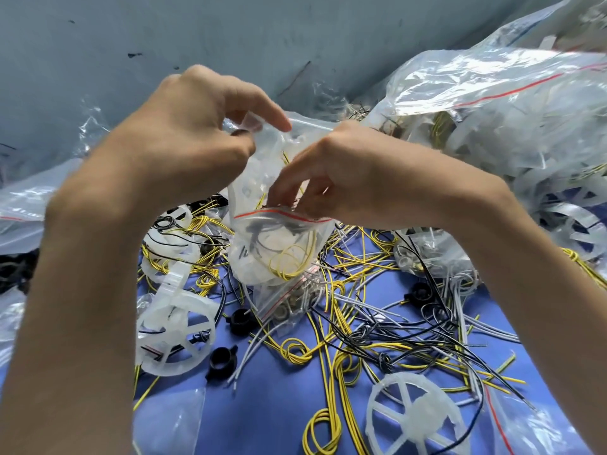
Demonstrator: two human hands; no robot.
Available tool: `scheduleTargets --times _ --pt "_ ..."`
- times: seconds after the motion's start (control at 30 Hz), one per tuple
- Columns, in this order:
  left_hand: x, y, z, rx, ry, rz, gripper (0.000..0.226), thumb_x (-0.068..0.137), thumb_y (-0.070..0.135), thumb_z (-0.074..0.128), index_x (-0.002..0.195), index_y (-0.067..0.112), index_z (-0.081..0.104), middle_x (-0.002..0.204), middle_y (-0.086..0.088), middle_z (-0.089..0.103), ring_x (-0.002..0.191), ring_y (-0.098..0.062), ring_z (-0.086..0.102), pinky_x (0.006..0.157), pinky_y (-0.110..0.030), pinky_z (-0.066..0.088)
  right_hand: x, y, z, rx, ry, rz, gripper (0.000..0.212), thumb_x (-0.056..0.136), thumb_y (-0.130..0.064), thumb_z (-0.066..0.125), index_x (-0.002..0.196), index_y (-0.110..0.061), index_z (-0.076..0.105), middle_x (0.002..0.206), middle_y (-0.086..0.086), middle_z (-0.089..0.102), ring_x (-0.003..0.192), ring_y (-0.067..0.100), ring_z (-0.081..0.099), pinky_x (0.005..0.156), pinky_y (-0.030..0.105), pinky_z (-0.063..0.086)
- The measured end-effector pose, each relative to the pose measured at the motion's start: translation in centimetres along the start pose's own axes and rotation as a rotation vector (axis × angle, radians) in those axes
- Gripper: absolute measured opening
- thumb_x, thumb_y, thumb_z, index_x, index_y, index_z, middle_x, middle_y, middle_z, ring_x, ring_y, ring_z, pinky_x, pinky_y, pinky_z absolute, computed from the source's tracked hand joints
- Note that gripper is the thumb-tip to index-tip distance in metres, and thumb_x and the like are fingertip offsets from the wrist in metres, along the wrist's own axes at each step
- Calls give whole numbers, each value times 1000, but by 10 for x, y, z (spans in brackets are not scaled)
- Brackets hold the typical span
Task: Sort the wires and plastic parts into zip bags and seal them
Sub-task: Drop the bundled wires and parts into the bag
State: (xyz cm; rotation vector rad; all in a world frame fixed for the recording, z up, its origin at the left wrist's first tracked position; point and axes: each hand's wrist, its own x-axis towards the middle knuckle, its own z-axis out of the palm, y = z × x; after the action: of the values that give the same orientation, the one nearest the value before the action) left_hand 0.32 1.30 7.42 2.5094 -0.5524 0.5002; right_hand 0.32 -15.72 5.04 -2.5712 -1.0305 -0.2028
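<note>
Seen from above, two bare hands hold a small clear zip bag [279,254] in the air over a blue table [269,405]. The left hand [184,136] is raised, its thumb and curled fingers pinching clear plastic at the top. The right hand [354,182] is lower, its fingers curled in and pinching the bag at its red strip [282,212]. Whether the plastic rising above the strip belongs to this bag or to a second one behind it cannot be told. The bag already holds coiled yellow wire [292,261], dark wire and something pale and plastic. It seems to be in the closing step: filled, but with the strip looking wavy and not yet pressed flat. The next move probably calls for getting both edges of the mouth level, with no wire end caught between them, then running pinched fingers along the strip from one end to the other. Below lie many loose wires [354,323] in yellow, black and white, white spoked wheels [417,418] and black caps [241,320], all unsorted. A pile of filled bags [509,110] sits at the right.
</note>
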Motion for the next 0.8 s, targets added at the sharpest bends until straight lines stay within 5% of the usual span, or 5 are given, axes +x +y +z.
scheduleTargets --times 0.13,0.33,0.47,0.6,0.8 --pt "-1 -2 -2 48 -137 -65 28 72 34 59 70 62 60 93 16 64 77 14 55 63 -2 36 1 2 -2 13 183 -2 8 78 -17 72 83 -20 66 70 -11 61 72 3 57 63 19 43" --pt "0 -4 6 106 -219 2 53 78 -3 52 119 29 61 92 29 58 68 31 46 60 7 32 1 -3 10 -102 27 -22 12 82 -40 67 83 -29 68 59 -18 50 55 -6 47 63 26 51" --pt "-2 5 6 20 -117 62 60 75 -15 41 117 21 64 98 14 65 60 25 49 53 4 33 3 2 5 -139 205 31 4 80 -28 67 81 -26 70 59 -12 53 61 15 52 66 34 52" --pt "0 7 2 -50 47 57 57 73 -16 38 103 22 67 96 16 67 86 12 60 72 3 39 5 6 -1 -34 455 96 7 79 -25 68 83 -22 72 65 -1 63 66 19 58 67 36 52" --pt "1 15 10 -57 48 24 55 74 -13 35 102 21 67 94 15 67 88 2 61 75 1 41 2 0 7 -199 20 -89 28 89 -15 53 109 -22 71 83 7 70 81 21 42 72 30 46"
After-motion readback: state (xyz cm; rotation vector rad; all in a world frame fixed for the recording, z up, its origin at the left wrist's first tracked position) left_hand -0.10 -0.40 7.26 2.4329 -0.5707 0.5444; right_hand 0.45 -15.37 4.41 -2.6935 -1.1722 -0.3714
